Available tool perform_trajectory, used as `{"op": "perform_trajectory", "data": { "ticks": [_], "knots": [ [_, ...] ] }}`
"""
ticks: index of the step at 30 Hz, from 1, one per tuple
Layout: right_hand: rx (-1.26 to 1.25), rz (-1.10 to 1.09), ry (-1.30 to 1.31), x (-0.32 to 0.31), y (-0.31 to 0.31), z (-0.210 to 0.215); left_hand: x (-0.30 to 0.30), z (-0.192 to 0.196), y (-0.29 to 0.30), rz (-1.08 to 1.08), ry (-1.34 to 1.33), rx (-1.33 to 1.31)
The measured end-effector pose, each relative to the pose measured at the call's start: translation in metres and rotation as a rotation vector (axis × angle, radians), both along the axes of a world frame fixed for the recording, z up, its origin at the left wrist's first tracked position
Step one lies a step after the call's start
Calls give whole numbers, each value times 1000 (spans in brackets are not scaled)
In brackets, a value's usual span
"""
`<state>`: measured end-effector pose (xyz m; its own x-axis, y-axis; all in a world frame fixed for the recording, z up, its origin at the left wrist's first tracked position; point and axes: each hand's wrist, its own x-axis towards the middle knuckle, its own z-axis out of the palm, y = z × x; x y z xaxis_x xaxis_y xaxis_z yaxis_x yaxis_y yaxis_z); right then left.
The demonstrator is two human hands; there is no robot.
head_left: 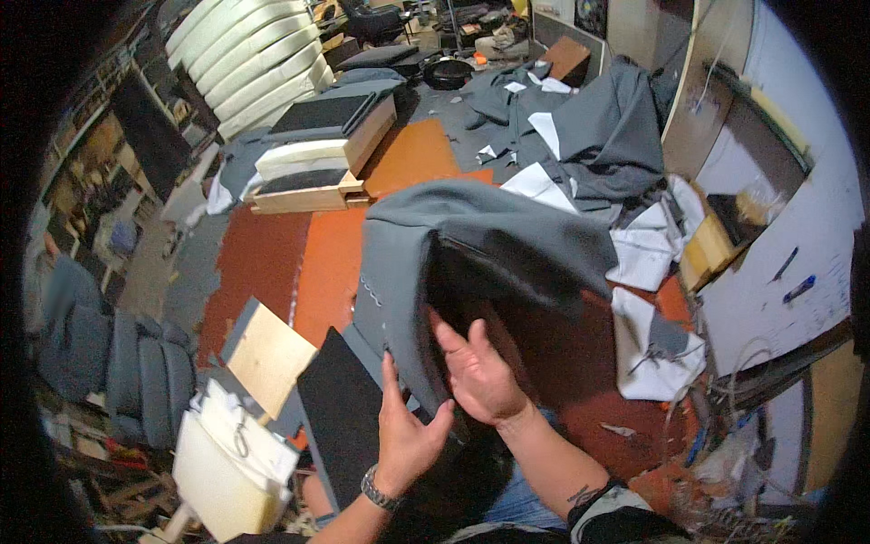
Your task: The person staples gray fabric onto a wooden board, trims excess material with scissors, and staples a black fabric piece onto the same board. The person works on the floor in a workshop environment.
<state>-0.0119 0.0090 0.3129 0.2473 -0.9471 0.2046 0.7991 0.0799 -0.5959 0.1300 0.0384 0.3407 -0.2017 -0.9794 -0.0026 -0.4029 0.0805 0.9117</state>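
In front of me an arched grey upholstered piece stands on the reddish-brown tabletop, with a dark hollow beneath it. My left hand is open at the outer side of its near end, index finger stretched up and thumb apart. On the inner side of the same end, my right hand has its fingers extended against or beside the dark opening; exact contact is hard to tell. Neither hand is closed round anything. A black flat panel leans left of my left hand.
Foam-and-wood blocks sit at the far left, below stacked white cushions. Grey fabric lies heaped at the back right. White-backed scraps lie along the right side. A plywood piece and pale foam are at the near left.
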Motion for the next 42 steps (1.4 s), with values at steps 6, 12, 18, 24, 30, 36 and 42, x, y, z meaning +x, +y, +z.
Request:
{"op": "perform_trajectory", "data": {
  "ticks": [6, 12, 18, 24, 30, 36, 42],
  "knots": [
    [11, 304, -272, 45, -24, 3, 12, 10, 4, 337, -198, -392],
    [-176, -368, 619, 43, -57, 44, 92, 85, 22, 231, 92, -81],
    [-605, -866, 791, 61, -60, 132, 142, 142, 58, 360, 0, -204],
    [-1029, -1109, 930, 166, -86, 212, 179, 116, 54, 856, -554, -838],
    [-1487, -760, 1102, 217, -95, 230, 274, 134, 60, 830, -768, -910],
    [-2095, -886, 1457, 260, -56, 231, 347, 143, 65, 581, -556, -837],
    [-2160, -828, 1457, 293, -71, 243, 317, 121, 48, 1108, -762, -1161]
  ]
}}
